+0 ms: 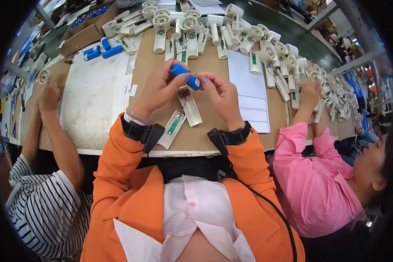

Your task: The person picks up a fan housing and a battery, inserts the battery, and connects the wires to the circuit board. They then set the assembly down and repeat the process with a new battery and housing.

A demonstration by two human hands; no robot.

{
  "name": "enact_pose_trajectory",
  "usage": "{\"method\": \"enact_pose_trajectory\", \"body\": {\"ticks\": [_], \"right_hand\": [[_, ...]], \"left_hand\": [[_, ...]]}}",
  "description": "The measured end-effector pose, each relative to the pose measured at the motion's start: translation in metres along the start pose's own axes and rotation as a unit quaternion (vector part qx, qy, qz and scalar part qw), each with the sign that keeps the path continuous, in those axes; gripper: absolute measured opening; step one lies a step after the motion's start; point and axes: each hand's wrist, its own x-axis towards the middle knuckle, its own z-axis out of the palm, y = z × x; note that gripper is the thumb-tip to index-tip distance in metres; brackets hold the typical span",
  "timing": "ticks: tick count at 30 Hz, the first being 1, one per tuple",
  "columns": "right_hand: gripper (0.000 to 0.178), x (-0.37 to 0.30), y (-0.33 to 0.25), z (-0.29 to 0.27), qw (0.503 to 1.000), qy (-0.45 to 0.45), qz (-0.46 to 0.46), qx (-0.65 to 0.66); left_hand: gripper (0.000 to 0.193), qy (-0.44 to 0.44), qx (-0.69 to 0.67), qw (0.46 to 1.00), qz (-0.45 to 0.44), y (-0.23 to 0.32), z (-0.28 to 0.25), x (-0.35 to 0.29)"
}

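Between my hands, above the table, is a blue cylindrical battery (183, 75) with a thin dark wire at its upper end. My left hand (159, 89) is closed around it, thumb along its side. My right hand (222, 95) pinches at the lower right end, where a small white sticker (197, 82) shows against the blue. Below my hands lies an opened white handheld-fan casing: one handle half (191, 112) under my fingers, the other half (172, 127) with a green circuit board nearer the table edge. Wires run from the boards; my hands partly hide the fan head.
White fan parts (190, 24) crowd the far side and right. Three blue batteries (112, 51) lie at the far left near a cardboard box (89, 32). White paper (247, 94) lies right. Co-workers in a striped top (48, 209) and pink shirt (314, 183) sit beside me.
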Motion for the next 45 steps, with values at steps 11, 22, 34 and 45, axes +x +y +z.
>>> {"method": "enact_pose_trajectory", "body": {"ticks": [11,22,34,45], "right_hand": [[0.022,0.003,0.006,-0.003,0.999,-0.033,0.023,0.015],[0.011,0.003,0.006,-0.002,0.991,0.023,-0.050,-0.124],[0.007,0.005,0.006,0.000,0.981,0.023,-0.069,-0.178],[0.009,0.005,0.002,-0.002,0.981,0.051,-0.057,-0.180]], "left_hand": [[0.021,-0.005,0.031,0.999,0.028,-0.002,0.000,0.003],[0.023,0.038,0.102,0.993,0.044,0.000,0.002,0.003],[0.022,0.023,0.198,0.979,0.044,0.006,0.004,0.001],[0.027,0.028,0.100,0.993,0.062,0.000,0.006,0.002]]}}
